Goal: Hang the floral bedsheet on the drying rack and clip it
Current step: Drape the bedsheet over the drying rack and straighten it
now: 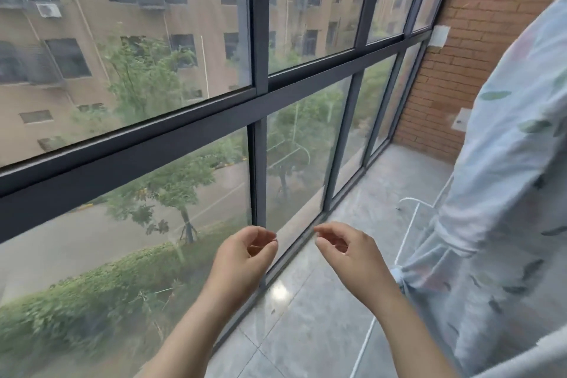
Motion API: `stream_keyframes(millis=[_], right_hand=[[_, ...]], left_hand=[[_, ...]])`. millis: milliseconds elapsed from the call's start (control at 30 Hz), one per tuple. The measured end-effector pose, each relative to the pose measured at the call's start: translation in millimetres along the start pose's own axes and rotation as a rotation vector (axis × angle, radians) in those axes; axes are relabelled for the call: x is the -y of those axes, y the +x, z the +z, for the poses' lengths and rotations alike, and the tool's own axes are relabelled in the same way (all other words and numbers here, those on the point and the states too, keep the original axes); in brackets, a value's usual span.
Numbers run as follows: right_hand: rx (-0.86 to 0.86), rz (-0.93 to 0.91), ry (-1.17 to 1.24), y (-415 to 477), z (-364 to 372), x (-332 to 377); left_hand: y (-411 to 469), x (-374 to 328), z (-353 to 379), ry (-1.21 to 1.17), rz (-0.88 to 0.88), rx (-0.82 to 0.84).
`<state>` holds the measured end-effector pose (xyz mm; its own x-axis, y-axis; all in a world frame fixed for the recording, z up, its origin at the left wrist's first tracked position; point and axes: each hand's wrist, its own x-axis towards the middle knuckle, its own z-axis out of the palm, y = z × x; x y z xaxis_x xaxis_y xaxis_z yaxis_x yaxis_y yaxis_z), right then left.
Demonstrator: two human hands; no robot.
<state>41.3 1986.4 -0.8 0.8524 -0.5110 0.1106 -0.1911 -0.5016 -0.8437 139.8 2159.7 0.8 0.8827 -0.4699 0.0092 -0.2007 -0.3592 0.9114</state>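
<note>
Right of both hands (245, 255) (352, 255), floral bedsheet (503, 193).

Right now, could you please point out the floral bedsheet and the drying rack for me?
floral bedsheet (506, 163), head view, on its draped middle.
drying rack (407, 233), head view, on its white leg.

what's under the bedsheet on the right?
White rack tubes stick out at the left edge of the bedsheet and run down to the floor. The rest of the rack is covered, so its top bars cannot be seen.
</note>
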Motion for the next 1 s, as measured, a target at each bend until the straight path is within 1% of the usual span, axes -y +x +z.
stream_keyframes(millis=[200,300,433,567,733,833,1000], right_hand=[[-0.182,0.092,-0.025,51,12,9],[-0.280,0.145,-0.034,71,15,15],[-0.385,0.232,-0.046,90,15,8],[-0.472,0.304,-0.051,112,3,-8],[-0.570,0.330,-0.046,160,-28,-32],[-0.606,0.341,-0.051,188,-53,-45],[-0.677,0.354,-0.069,227,-99,-66]], left_hand=[[93,-2,-6,-0.011,0.105,0.176],[134,-9,-4,-0.024,0.145,0.294],[176,-15,12,-0.003,0.208,0.416],[216,-22,38,-0.015,0.228,0.548],[275,-44,83,-0.024,0.290,0.602],[308,-62,114,0.012,0.313,0.644],[356,-92,168,0.003,0.351,0.695]])
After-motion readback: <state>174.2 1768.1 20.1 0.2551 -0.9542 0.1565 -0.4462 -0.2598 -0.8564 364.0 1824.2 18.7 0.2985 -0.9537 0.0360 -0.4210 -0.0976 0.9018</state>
